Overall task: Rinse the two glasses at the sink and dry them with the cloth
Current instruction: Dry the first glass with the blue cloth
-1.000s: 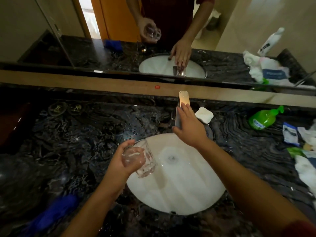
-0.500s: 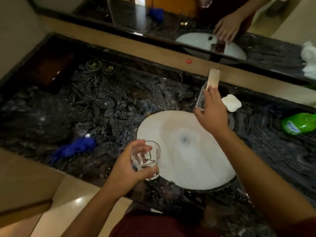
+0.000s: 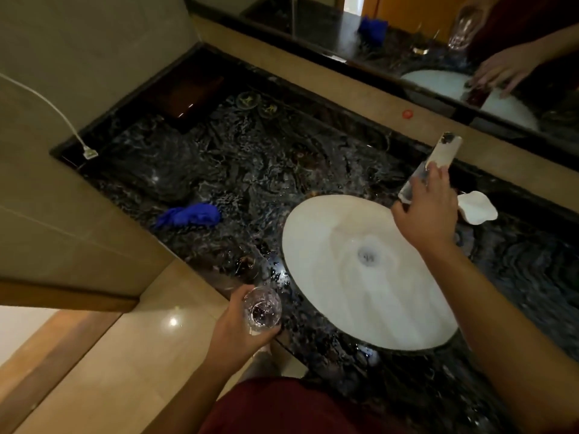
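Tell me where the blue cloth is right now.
In the head view, the crumpled blue cloth lies on the dark marble counter, left of the white oval sink and beyond the clear glass held in the left hand.
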Motion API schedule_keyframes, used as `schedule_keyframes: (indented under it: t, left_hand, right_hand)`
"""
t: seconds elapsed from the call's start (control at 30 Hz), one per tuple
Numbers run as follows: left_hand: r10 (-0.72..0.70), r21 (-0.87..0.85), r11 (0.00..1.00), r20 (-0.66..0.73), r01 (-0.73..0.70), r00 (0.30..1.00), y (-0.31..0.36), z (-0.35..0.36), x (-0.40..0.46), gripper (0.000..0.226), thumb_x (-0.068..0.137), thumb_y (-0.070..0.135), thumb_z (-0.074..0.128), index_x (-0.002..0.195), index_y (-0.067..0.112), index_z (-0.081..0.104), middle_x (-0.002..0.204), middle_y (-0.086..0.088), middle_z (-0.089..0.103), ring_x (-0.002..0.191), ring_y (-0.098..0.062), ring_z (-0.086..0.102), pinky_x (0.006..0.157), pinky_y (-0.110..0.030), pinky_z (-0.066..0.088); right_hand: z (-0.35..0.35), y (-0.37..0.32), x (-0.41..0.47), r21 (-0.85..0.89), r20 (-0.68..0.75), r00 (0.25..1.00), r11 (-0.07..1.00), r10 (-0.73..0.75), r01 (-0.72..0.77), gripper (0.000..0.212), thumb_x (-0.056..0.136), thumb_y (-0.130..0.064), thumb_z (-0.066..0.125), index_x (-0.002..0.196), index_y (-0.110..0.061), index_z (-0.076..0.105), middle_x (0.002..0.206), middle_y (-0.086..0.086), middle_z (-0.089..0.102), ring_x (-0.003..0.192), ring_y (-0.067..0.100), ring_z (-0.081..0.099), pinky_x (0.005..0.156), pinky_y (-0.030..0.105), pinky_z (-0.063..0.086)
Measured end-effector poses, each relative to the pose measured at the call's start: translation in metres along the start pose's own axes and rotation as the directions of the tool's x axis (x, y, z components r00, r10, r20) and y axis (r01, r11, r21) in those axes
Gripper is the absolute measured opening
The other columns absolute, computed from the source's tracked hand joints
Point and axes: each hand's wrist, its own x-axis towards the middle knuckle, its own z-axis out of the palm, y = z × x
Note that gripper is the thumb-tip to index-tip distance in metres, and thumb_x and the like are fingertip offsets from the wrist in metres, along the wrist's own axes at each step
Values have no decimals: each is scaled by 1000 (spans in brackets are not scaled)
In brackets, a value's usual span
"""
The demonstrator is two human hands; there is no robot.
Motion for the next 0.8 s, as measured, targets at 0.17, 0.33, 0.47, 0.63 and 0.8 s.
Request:
schedule_keyframes:
  t: [0.17,0.33,0.47,0.63,0.8]
  left_hand:
    - [42,4,999,-34,-42,999,-8,4,2,93,63,42,95,135,39,38,127,34,50,111,8,55,91,3,36]
    - [34,5,999,-44,-34,998,-21,1,6,92,61,36,97,133,41,40,123,41,48,108,5,58,89,3,37]
    - [20,7,1000,-34,-20,999,-30,-1,10,91,63,37,97,135,34,41,124,31,54,109,-3,62,90,0,40]
    - [16,11,1000,-29,-16,999,-37,1,11,92,67,42,93,140,31,39,129,13,63,115,-4,64,95,-18,51]
    - [33,41,999,26,-34,999,-45,0,17,93,71,46,89,147,28,38,136,7,59,118,-8,61,98,-22,50]
  right_hand:
    - [2,-1,-1,1,-33,999,1000,-2,2,51,88,-29,66,132,-3,60,166,20,23,155,39,16,118,59,27]
    - [7,-5,0,-4,-55,998,1000,15,-15,46,85,-28,65,123,-4,65,165,21,27,154,40,18,117,59,30]
    - [7,-6,1,-17,-59,998,999,35,-36,45,86,-29,66,122,-3,66,164,20,28,154,38,18,116,59,31]
    - [11,-7,1,-19,-70,996,998,53,-55,45,85,-28,68,122,-3,67,165,19,26,154,38,17,116,60,29]
    - [11,-31,-4,17,-151,983,994,106,-105,53,82,-26,61,130,-4,58,163,21,28,154,39,17,122,62,16]
